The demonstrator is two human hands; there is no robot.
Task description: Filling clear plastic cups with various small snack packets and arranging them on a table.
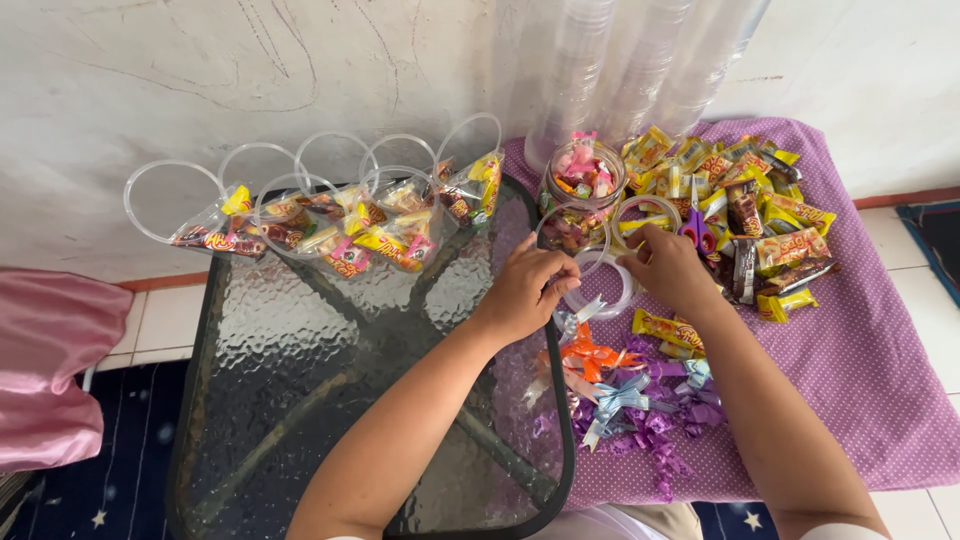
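On purple cloth (860, 370), between glass table (330, 400) and candy pile (750, 200): clear cup (600, 270). Left hand (525, 285) pinches cup rim. Right hand (672, 268) grips far side. Ribbon bows (630, 400) just below hands. Filled cups (340, 225) lie on table.

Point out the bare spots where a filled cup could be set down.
Free: the glass table in front of the row of filled cups, left of the left hand. Also the purple cloth right of the right hand. Crowded: wrapped sweets, the candy jar and the ribbon bows.
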